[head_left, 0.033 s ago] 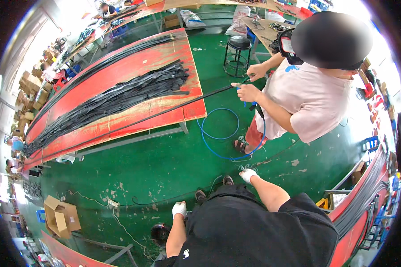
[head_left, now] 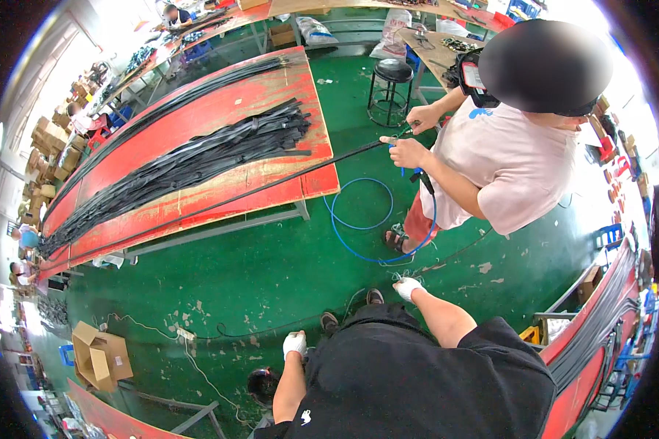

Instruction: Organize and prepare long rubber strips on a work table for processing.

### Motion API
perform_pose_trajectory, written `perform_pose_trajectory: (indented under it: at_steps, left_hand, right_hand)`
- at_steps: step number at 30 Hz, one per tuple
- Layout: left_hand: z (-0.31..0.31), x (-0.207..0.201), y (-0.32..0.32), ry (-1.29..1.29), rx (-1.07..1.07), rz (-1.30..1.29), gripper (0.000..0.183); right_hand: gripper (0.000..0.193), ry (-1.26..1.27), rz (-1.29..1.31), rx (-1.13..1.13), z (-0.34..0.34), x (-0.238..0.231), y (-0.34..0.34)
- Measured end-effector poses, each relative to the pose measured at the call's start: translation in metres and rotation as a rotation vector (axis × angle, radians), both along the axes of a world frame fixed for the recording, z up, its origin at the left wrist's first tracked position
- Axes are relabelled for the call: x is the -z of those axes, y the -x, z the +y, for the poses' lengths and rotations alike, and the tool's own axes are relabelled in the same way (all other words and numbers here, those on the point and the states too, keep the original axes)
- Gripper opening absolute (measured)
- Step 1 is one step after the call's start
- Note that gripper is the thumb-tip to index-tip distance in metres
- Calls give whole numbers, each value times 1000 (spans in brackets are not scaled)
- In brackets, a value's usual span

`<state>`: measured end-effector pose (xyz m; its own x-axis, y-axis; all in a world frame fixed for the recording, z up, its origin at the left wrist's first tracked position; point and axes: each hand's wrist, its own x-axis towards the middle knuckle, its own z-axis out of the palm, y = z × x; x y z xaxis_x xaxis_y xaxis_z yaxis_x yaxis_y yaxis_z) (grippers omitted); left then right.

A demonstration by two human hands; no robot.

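Observation:
My left hand [head_left: 294, 344], in a white glove, is low beside my body with its fingers curled; no object shows in it. My right hand [head_left: 408, 288], also gloved in white, reaches forward over the floor with its fingers closed. Thin pale strands [head_left: 400, 276] show at its fingertips; whether it grips them I cannot make out. Across from me, a person in a light pink shirt [head_left: 512, 161] holds the end of a long black strip [head_left: 293, 175] with both hands. A small green and blue tool is partly hidden in those hands.
A red table [head_left: 220, 106] carries bundles of black strips [head_left: 198, 161]. A blue hose [head_left: 344, 238] loops over the green floor beside the person. Nearby are a black stool [head_left: 393, 71], an open cardboard box [head_left: 95, 358], a power strip with its cord [head_left: 186, 334] and another table of strips [head_left: 593, 336].

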<state>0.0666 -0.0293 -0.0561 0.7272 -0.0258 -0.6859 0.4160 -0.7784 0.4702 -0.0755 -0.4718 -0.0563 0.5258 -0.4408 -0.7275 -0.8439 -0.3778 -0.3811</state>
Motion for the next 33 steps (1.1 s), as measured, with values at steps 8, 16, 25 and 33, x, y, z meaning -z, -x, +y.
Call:
perform_pose_trajectory:
  at_steps: [8, 16, 25, 33]
  left_hand:
    - [-2, -3, -2, -33, 39, -14, 39]
    - [0, 3, 1, -70, 57, -24, 39]
    - [3, 16, 2, -45, 68, 13, 43]
    - [-1, 8, 5, -43, 36, -12, 41]
  right_hand:
    - [50, -3, -15, 4, 1, 0, -1]
    - [50, -10, 2, 0, 1, 5, 4]
    - [48, -15, 3, 14, 1, 7, 7]
    - [46, 0, 6, -3, 1, 8, 3]
